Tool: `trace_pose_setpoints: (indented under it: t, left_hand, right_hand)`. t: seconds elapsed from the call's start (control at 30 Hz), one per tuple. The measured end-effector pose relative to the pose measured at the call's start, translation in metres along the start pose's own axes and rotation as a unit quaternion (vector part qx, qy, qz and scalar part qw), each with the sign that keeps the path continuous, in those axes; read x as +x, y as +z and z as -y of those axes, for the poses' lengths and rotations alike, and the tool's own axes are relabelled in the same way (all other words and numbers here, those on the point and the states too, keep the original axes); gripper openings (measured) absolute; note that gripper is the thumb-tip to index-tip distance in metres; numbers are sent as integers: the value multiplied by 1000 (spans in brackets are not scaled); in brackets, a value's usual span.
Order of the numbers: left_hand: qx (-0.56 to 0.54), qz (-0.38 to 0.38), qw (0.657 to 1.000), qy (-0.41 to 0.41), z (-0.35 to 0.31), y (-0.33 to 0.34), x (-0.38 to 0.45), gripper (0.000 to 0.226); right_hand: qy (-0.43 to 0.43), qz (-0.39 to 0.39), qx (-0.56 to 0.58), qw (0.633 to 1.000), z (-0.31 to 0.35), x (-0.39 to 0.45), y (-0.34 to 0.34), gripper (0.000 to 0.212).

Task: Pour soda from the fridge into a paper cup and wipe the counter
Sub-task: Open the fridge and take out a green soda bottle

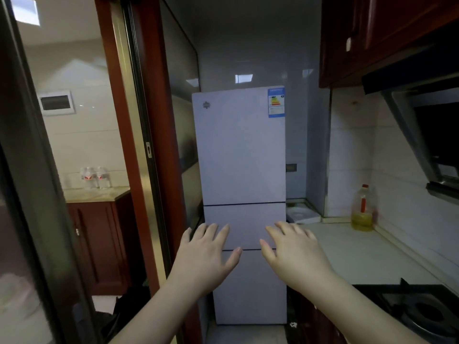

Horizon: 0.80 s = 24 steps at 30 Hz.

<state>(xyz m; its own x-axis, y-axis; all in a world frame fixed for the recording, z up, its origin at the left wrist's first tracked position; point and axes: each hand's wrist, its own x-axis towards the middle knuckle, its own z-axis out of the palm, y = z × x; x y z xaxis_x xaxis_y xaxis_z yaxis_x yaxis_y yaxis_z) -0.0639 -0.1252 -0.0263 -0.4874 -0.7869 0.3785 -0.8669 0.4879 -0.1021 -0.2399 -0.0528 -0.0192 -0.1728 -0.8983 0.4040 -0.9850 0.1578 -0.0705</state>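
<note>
Step one, fetching soda: my left hand (206,254) and right hand (295,252) spread, empty, before the shut fridge (242,150); next I pull its door.

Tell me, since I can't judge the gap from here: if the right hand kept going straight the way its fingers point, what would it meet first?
Most likely the fridge. The right hand is open, fingers pointing at its closed middle door; nothing shows between them, though depth is unclear.
</note>
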Motion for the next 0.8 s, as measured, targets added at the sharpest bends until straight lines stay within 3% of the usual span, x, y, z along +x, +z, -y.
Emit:
trace_pose_setpoints:
  t: [0.13,0.27,0.8]
  left_hand:
    - [-12,14,1000,2,22,27,42,69]
    - [-38,39,999,8,49,57,86,69]
    - [-19,1,998,52,128,149,268,69]
  right_hand:
    - [7,19,-2,1000,6,44,28,52]
    - [10,24,8,1000,20,95,56,55]
    - [32,21,-2,999,30,284,147,56]
